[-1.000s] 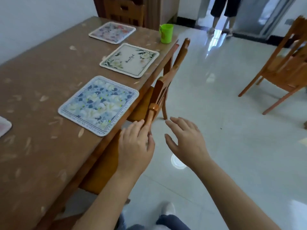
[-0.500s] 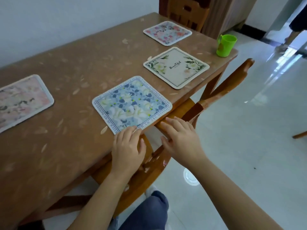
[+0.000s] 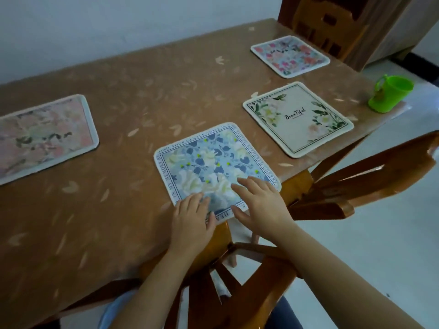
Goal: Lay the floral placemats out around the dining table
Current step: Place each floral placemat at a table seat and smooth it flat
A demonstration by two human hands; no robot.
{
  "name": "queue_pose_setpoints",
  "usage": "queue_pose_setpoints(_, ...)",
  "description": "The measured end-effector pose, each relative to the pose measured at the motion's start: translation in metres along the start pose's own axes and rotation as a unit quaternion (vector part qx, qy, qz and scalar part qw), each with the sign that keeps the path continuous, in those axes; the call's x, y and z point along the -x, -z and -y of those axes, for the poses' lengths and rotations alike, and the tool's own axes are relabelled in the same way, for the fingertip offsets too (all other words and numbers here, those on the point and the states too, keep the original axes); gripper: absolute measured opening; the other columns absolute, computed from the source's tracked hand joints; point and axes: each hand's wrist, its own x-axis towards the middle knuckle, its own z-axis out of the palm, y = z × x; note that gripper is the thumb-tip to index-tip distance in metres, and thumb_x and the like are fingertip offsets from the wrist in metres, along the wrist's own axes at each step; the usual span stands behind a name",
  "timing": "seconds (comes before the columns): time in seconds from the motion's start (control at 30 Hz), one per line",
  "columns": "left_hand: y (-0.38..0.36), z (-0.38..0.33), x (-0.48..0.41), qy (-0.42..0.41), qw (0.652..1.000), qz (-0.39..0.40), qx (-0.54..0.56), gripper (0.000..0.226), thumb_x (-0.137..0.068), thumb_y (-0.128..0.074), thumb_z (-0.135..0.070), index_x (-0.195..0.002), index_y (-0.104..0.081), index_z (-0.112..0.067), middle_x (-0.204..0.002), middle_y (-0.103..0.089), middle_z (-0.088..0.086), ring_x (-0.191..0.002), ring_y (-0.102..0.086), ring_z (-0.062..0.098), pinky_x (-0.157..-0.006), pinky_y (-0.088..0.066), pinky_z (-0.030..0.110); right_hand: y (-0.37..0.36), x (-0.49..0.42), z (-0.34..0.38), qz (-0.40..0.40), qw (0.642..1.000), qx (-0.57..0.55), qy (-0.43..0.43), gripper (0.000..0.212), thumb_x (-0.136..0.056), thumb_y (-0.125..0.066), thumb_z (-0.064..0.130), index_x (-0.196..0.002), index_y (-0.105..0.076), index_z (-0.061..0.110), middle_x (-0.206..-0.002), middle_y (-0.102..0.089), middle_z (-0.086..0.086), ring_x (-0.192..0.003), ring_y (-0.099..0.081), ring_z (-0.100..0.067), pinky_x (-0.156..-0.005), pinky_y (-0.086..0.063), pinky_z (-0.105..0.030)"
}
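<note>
Moved up from the chair (image 3: 344, 186), the left hand (image 3: 191, 222) and right hand (image 3: 260, 205) now lie flat on the blue placemat (image 3: 213, 165) at the near edge of the table (image 3: 107, 222), fingers straight, gripping nothing, probably smoothing and squaring it.

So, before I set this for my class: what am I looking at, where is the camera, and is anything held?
There is no machine here. These are one person's two bare hands, filmed by a wide-angle camera worn on the head and looking down. The brown leaf-patterned dining table carries four square floral placemats: a blue-and-white placemat nearest, a cream placemat with green leaves, a pink-flowered placemat at the far end, and a pale pink placemat to the left. A green plastic cup stands near the table's corner. The left hand and right hand lie with straight fingers on the blue-and-white placemat. Nothing is gripped.
</note>
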Motion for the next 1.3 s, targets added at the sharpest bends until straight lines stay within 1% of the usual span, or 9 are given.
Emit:
queue_pose_setpoints(0.13,-0.02,0.009,0.005,0.027,0.999,0.039,0.004,0.035,-0.077,-0.067,-0.022,-0.107,-0.063,-0.005,-0.116,-0.062,0.015,-0.111,-0.055,0.03,-0.096,-0.042,0.048,-0.028,-0.023,-0.002,0.092,0.995,0.016,0.032,0.048,-0.087,-0.049,0.039,-0.129,-0.042,0.017,-0.138,-0.044,-0.006,-0.129,-0.034,-0.024,-0.106,-0.027,-0.042)
queue_pose_setpoints(0.27,-0.034,0.018,0.007,0.037,0.999,0.035,-0.001,0.04,-0.069,-0.075,-0.025,-0.102,-0.065,-0.006,-0.112,-0.064,0.015,-0.109,-0.057,0.031,-0.093,-0.044,0.051,-0.051,-0.039,-0.009,0.135,0.988,0.036,0.063,0.051,-0.087,-0.047,0.043,-0.13,-0.041,0.017,-0.138,-0.043,-0.004,-0.129,-0.033,-0.022,-0.106,-0.027,-0.041)
queue_pose_setpoints(0.4,-0.047,0.022,0.012,0.04,0.999,0.027,0.008,0.04,-0.073,-0.072,-0.032,-0.104,-0.063,-0.008,-0.114,-0.063,0.013,-0.114,-0.053,0.031,-0.095,-0.039,0.055,-0.068,-0.044,-0.018,0.166,0.982,0.034,0.082,0.056,-0.084,-0.051,0.044,-0.131,-0.04,0.016,-0.137,-0.044,-0.006,-0.128,-0.035,-0.025,-0.104,-0.029,-0.043)
queue_pose_setpoints(0.5,-0.053,0.025,0.017,0.037,0.999,0.032,0.012,0.043,-0.081,-0.057,-0.043,-0.107,-0.062,-0.01,-0.119,-0.06,0.012,-0.118,-0.05,0.03,-0.099,-0.034,0.052,-0.079,-0.044,-0.025,0.175,0.981,0.018,0.088,0.059,-0.082,-0.053,0.047,-0.131,-0.041,0.017,-0.138,-0.044,-0.004,-0.129,-0.035,-0.023,-0.104,-0.03,-0.041)
queue_pose_setpoints(0.63,-0.057,0.028,0.021,0.039,0.997,0.047,0.037,0.051,-0.073,-0.07,-0.04,-0.113,-0.059,-0.011,-0.126,-0.055,0.012,-0.123,-0.044,0.03,-0.102,-0.031,0.05,-0.085,-0.044,-0.035,0.198,0.975,0.012,0.101,0.065,-0.078,-0.056,0.049,-0.134,-0.036,0.021,-0.145,-0.035,0.0,-0.134,-0.026,-0.02,-0.108,-0.026,-0.04)
queue_pose_setpoints(0.73,-0.055,0.028,0.02,0.037,0.997,0.044,0.051,0.052,-0.068,-0.076,-0.036,-0.111,-0.061,-0.012,-0.124,-0.057,0.011,-0.121,-0.047,0.029,-0.101,-0.033,0.049,-0.088,-0.04,-0.037,0.197,0.975,0.01,0.105,0.068,-0.076,-0.06,0.048,-0.134,-0.035,0.022,-0.146,-0.032,0.0,-0.135,-0.023,-0.02,-0.108,-0.026,-0.041)
queue_pose_setpoints(0.93,-0.055,0.031,0.02,0.051,0.99,-0.02,0.134,0.045,-0.067,-0.079,-0.028,-0.104,-0.066,-0.008,-0.112,-0.064,0.007,-0.111,-0.054,0.022,-0.099,-0.036,0.034,-0.088,-0.037,-0.038,0.177,0.979,-0.035,0.092,0.056,-0.079,-0.06,0.04,-0.13,-0.042,0.026,-0.145,-0.033,0.003,-0.137,-0.02,-0.017,-0.108,-0.023,-0.038)
queue_pose_setpoints(1.13,-0.054,0.023,0.023,0.049,0.98,-0.034,0.189,0.022,-0.071,-0.076,-0.012,-0.091,-0.07,-0.004,-0.097,-0.068,0.008,-0.101,-0.06,0.023,-0.087,-0.05,0.036,-0.081,-0.033,-0.04,0.186,0.978,-0.078,0.053,0.048,-0.082,-0.061,0.031,-0.127,-0.046,0.026,-0.143,-0.035,0.006,-0.136,-0.021,-0.014,-0.11,-0.025,-0.036)
queue_pose_setpoints(1.3,-0.049,0.024,0.022,0.027,0.977,-0.043,0.206,0.013,-0.074,-0.072,-0.007,-0.087,-0.071,-0.004,-0.09,-0.069,0.007,-0.093,-0.062,0.018,-0.078,-0.052,0.034,-0.077,-0.035,-0.038,0.195,0.975,-0.098,0.04,0.041,-0.082,-0.062,0.028,-0.122,-0.052,0.025,-0.139,-0.04,0.005,-0.133,-0.025,-0.015,-0.108,-0.03,-0.041)
